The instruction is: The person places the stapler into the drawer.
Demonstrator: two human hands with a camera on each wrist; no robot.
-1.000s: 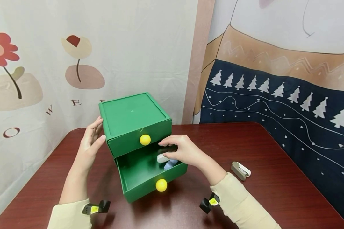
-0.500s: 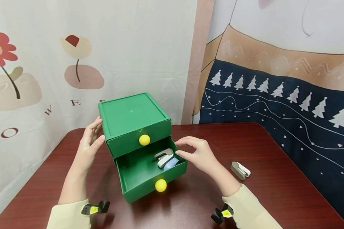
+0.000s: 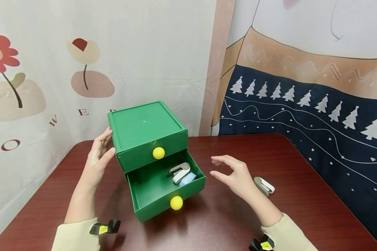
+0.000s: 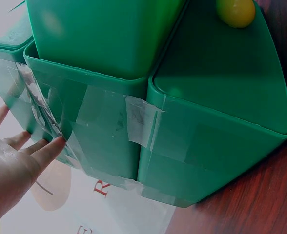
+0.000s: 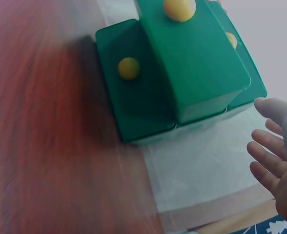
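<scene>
A green drawer cabinet (image 3: pixel 147 122) with yellow ball knobs stands on the table. Its middle drawer (image 3: pixel 150 188) is pulled out, and a grey-and-white stapler (image 3: pixel 181 173) lies inside beside a light blue object (image 3: pixel 187 179) of unclear kind. My left hand (image 3: pixel 96 157) rests its fingertips on the cabinet's left side; the left wrist view shows those fingers (image 4: pixel 48 151) against the taped green wall. Off to the right of the drawer, my right hand (image 3: pixel 235 176) hovers above the table, holding nothing, its fingers spread apart from the thumb.
A second grey-and-white stapler (image 3: pixel 264 186) lies on the dark red wooden table (image 3: pixel 226 223), just beyond the right wrist. Printed curtains (image 3: pixel 163 52) hang behind the table. A yellow knob (image 3: pixel 176 203) juts from the drawer front.
My right hand has withdrawn from the drawer toward the right, leaving the stapler and the blue object in it uncovered to view. The left hand and cabinet stay put.
</scene>
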